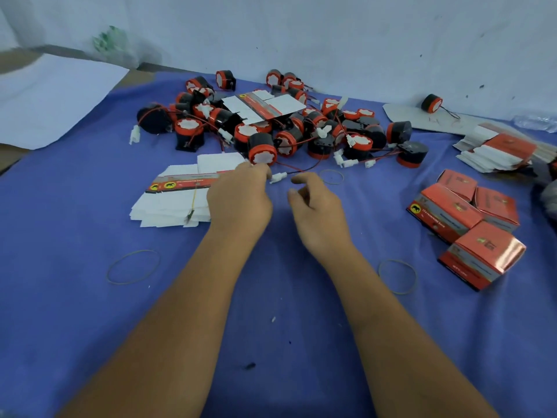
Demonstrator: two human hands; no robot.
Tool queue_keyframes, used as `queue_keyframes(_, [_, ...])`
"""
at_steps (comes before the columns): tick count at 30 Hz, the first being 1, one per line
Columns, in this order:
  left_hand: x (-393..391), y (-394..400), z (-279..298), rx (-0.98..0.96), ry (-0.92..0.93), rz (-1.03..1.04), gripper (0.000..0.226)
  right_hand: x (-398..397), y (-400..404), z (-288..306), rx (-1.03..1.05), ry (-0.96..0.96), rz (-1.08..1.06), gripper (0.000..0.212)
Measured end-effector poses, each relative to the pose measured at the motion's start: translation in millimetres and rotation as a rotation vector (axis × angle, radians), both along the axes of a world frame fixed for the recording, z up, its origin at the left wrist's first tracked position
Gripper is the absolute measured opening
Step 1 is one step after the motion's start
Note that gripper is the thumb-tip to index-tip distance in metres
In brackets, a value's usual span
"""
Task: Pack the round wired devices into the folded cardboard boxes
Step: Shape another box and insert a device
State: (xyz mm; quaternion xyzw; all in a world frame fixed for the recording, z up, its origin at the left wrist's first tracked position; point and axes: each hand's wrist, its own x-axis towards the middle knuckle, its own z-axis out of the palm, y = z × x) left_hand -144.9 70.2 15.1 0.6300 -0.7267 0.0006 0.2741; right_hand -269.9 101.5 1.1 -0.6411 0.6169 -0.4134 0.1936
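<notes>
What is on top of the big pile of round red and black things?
A flat, unfolded box lies on the pile of devices, white side mostly up with a red printed strip. It covers several devices; what lies under it cannot be seen.

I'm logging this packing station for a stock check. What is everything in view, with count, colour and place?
Round wired devices: a large pile, too many to count, black with red caps, far centre of the cloth; one apart at far right.
Flat box blanks: bundled stack, white and red, left of the hands; loose one on the pile; another stack far right.
Folded cardboard boxes: about four, red, right.
Rubber bands: three, pale, on the cloth.
Cloth: one, blue, covering the table.
Left hand: fingertips at a white connector.
Right hand: loosely curled, holds nothing.
</notes>
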Motion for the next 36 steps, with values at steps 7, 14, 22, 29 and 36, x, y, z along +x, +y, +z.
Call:
queue_keyframes(7, [-19, 9, 0, -0.187, 0.351, -0.098, 0.026, -2, 0, 14, 0.176, -0.577, 0.060, 0.033])
queue_keyframes(14, [-22, 11, 8, 0.075, 0.861, -0.185, 0.016, -3, -4, 11, 0.186, -0.500, 0.042, 0.021])
queue_keyframes(22, [6, -3, 15, 0.018, 1.281, -0.133, 0.027, -8, -5, 9, 0.174, -0.356, 0.070, 0.023])
queue_keyframes(29, [19, -10, 9, -0.271, 1.020, -0.004, 0.018, -26, -11, 8, 0.026, -0.496, -0.184, 0.012])
queue_keyframes(36, [-3, -7, -9, 0.055, 0.333, -0.026, 0.081, -31, -15, 3, -0.021, -0.481, -0.353, 0.010])
